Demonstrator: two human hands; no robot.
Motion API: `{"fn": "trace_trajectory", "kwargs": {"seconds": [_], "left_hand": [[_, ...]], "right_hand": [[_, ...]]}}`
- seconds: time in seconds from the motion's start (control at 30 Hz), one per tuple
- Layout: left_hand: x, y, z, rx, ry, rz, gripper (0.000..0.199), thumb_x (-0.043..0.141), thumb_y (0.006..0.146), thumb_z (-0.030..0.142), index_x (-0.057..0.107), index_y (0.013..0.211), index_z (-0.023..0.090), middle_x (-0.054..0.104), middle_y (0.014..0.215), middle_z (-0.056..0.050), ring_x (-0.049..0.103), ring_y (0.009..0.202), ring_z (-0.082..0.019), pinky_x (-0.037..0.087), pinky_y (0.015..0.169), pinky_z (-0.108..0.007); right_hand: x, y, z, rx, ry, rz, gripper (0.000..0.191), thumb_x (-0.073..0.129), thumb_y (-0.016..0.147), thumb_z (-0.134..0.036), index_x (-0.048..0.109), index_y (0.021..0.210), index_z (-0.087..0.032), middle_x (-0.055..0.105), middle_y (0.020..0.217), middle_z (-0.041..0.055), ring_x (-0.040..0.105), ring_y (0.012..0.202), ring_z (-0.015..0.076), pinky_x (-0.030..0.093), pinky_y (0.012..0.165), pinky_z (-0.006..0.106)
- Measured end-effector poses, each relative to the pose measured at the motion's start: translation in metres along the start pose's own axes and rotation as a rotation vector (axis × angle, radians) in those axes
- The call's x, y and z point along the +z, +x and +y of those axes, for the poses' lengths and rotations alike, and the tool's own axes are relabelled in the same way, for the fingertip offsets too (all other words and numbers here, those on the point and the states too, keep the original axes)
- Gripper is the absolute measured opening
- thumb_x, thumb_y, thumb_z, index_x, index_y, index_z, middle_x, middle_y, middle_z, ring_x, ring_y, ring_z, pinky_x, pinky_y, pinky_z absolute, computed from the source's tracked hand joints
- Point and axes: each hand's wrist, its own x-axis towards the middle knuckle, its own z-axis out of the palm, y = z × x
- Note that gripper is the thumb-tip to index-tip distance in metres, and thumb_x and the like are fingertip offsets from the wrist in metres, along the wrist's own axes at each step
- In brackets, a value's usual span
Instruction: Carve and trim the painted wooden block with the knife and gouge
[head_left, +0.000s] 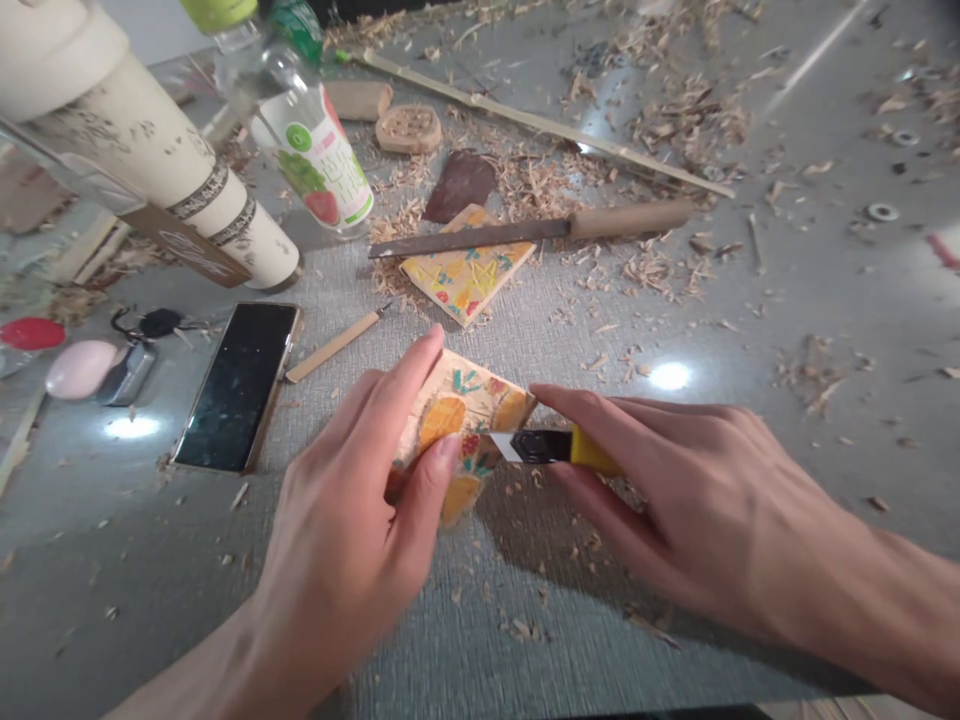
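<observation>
A small wooden block (442, 415) painted with orange, red and green shapes is held tilted above the grey table by my left hand (352, 500), its thumb across the painted face. My right hand (675, 480) grips a yellow and black utility knife (551, 446), index finger stretched to the block's right corner. The knife's blade points left, with its tip at the painted face by the thumb. Beyond the block lies a second painted piece (484, 275), with a wooden-handled file (630, 220) across it.
A phone (238, 388) and a small carving tool (337, 345) lie left. Behind them stand a bottle (322, 160) and a tall cream cup (172, 150). A long thin stick (540, 118), sandpaper (461, 185), washers and wood shavings are spread over the table (750, 420).
</observation>
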Motion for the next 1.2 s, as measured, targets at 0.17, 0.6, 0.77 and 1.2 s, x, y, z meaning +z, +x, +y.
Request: {"fn": "trace_trajectory", "kwargs": {"seconds": [0.17,0.6,0.77,1.2], "left_hand": [[-0.0003,0.0068,0.0008,-0.258,-0.332,-0.084,0.058,0.068,0.115,0.037,0.061,0.171,0.026,0.064,0.179,-0.006,0.068,0.16,-0.032,0.074,0.105,-0.032],[0.0019,0.0076,0.0052,-0.529,-0.682,-0.178,0.059,0.074,0.113,0.047,0.063,0.17,0.038,0.079,0.161,-0.003,0.082,0.136,-0.033,0.072,0.108,-0.044],[0.0026,0.0039,0.0054,-0.459,-0.636,-0.148,0.057,0.072,0.114,0.042,0.063,0.17,0.035,0.078,0.162,-0.005,0.081,0.14,-0.033,0.072,0.113,-0.045],[0.0045,-0.0002,0.0056,-0.249,-0.467,-0.086,0.055,0.063,0.117,0.027,0.057,0.171,0.03,0.076,0.164,-0.011,0.083,0.139,-0.03,0.075,0.112,-0.044]], "right_hand": [[-0.0021,0.0012,0.0004,-0.009,0.031,0.025,0.024,0.051,0.119,-0.022,0.065,0.134,-0.009,0.072,0.078,-0.0016,0.06,0.051,0.0155,0.039,0.048,0.035],[0.0012,0.0025,0.0033,0.013,0.027,0.037,0.028,0.048,0.121,-0.025,0.065,0.137,-0.008,0.075,0.078,0.0007,0.062,0.052,0.015,0.041,0.048,0.033],[0.0012,0.0006,0.0038,0.022,0.028,0.024,0.03,0.049,0.121,-0.028,0.064,0.14,-0.009,0.075,0.077,0.0006,0.062,0.05,0.0152,0.04,0.048,0.032],[0.0012,-0.0002,0.0022,0.036,0.061,0.007,0.032,0.05,0.121,-0.028,0.063,0.143,-0.008,0.075,0.079,0.0008,0.063,0.052,0.0164,0.04,0.049,0.034]]}}
